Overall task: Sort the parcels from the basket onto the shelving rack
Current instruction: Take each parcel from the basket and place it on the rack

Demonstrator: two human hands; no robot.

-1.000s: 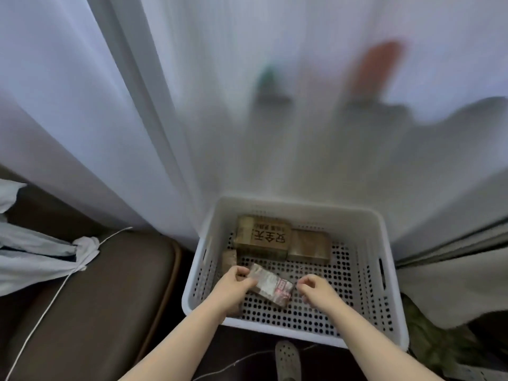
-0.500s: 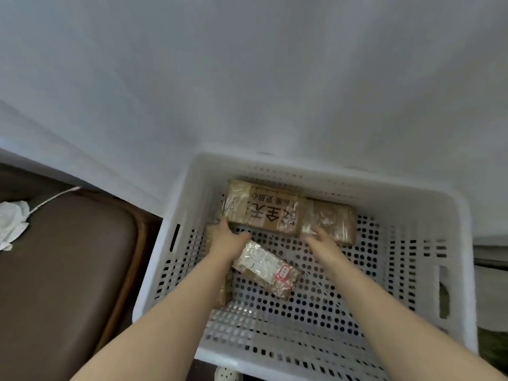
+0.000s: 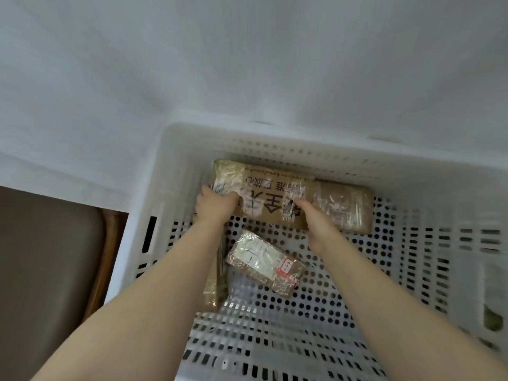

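A white perforated basket (image 3: pixel 428 188) fills the lower right of the head view. Against its far wall lies a large brown taped parcel (image 3: pixel 270 188) with black printed characters. My left hand (image 3: pixel 215 206) grips its left end and my right hand (image 3: pixel 316 220) grips its near edge further right. Behind my right hand a plain brown taped parcel (image 3: pixel 346 209) lies beside it. A small parcel (image 3: pixel 265 261) with a white label and red sticker rests on the basket floor between my forearms. Another thin brown parcel (image 3: pixel 213 290) stands against the left wall, partly hidden by my left forearm.
A white cloth (image 3: pixel 247 64) hangs behind the basket and covers the whole upper view; no shelving rack shows. A brown padded seat (image 3: pixel 46 270) with a wooden edge sits left of the basket. The basket's right half holds nothing.
The view dropped closer to the basket. Both hands left the small labelled parcel, reached to the far wall, and now hold the large printed parcel.
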